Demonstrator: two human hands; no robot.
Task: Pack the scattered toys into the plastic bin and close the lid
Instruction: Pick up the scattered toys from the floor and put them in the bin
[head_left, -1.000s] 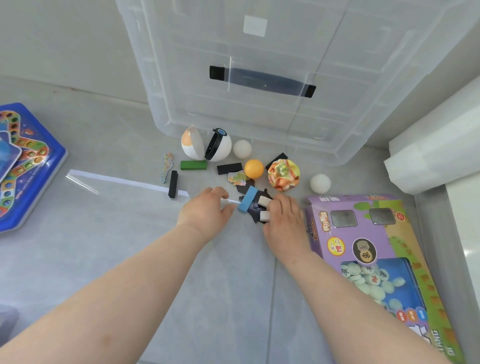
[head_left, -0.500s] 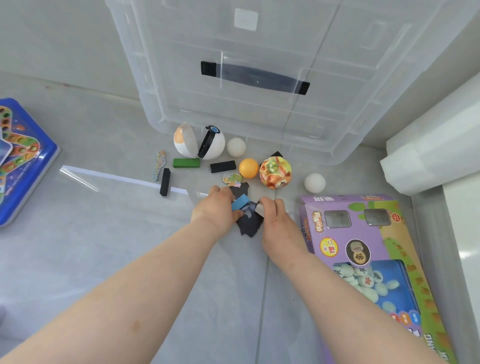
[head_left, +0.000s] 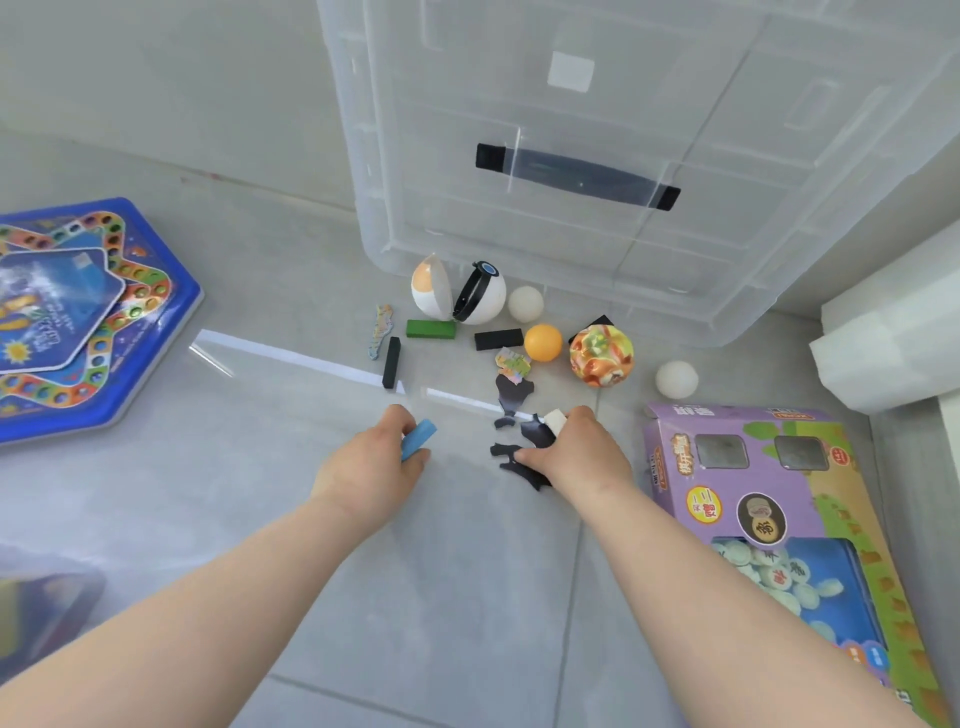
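i logged a single view: head camera, wide-angle, worn by the person. it faced forward and steeply down onto the floor, close above both forearms. the plastic bin sat at the top edge; straight lines bowed toward the frame borders.

The bin runs off the top and right edges. The left edge cuts the board, and the bottom and right edges cut the box. The left hand curls over most of the blue block. The right hand grips a white block and covers most of it, along with part of the dark pieces. Behind the ball only a black corner shows. At bottom left there is a dark blur — what it is cannot be told.
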